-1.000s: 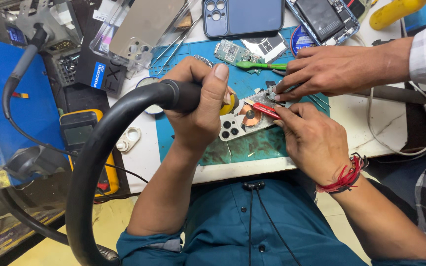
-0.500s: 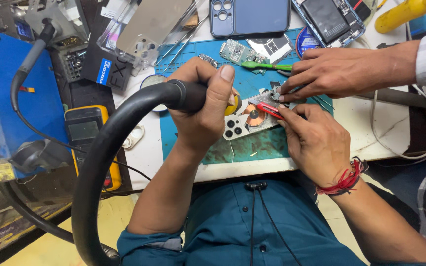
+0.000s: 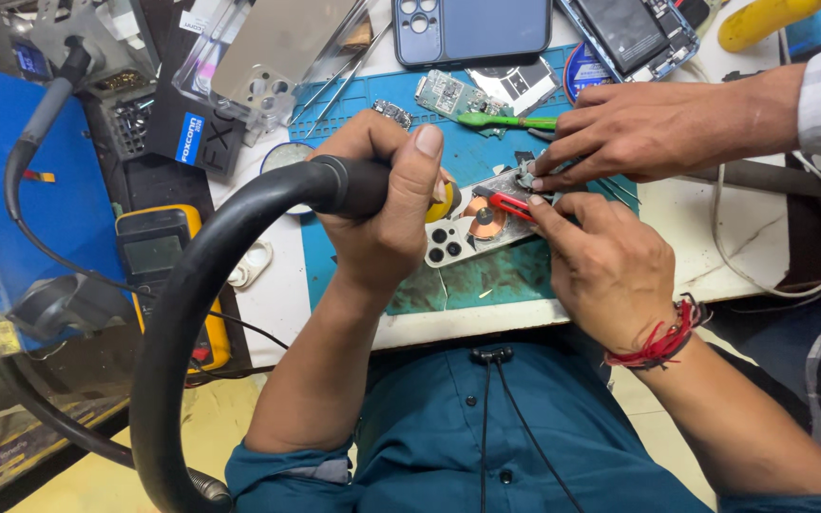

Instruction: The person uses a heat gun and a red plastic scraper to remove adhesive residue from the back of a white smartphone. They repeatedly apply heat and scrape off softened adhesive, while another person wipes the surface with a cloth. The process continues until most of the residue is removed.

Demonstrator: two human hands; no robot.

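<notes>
White table (image 3: pixel 762 237) w/ a teal work mat (image 3: pixel 486 285) across its middle, cluttered all round. Blue machine box (image 3: pixel 21 180) sits far left, yellow multimeter (image 3: pixel 168 275) just beside it at the table edge. Thick black hose (image 3: pixel 192 313) arcs up from the lower left to the mat, ending in a black handle.

Left hand (image 3: pixel 382 209) is wrapped tight round that handle, thumb on top, yellow tip poking out toward the centre. Opened phone back (image 3: pixel 477 228), pale, w/ camera holes & a copper coil, lies on the mat btwn both hands, directly under the tool tip.

Right hand (image 3: pixel 610 266), red thread band at the wrist, pinches red-handled tweezers (image 3: pixel 505 201) btwn thumb & fingers; tips rest on the phone back's upper edge near the coil.

Another person's hand (image 3: pixel 658 123), striped sleeve, comes in from the right, fingertips pressing the phone's top end, prob. steadying a small part – too small to tell.

Further back: dark blue phone (image 3: pixel 486 28) face down, a second opened phone (image 3: pixel 629 33) top right, green circuit board (image 3: pixel 444 93), green-handled tool (image 3: pixel 505 121), clear phone case (image 3: pixel 268 57) top left.
</notes>
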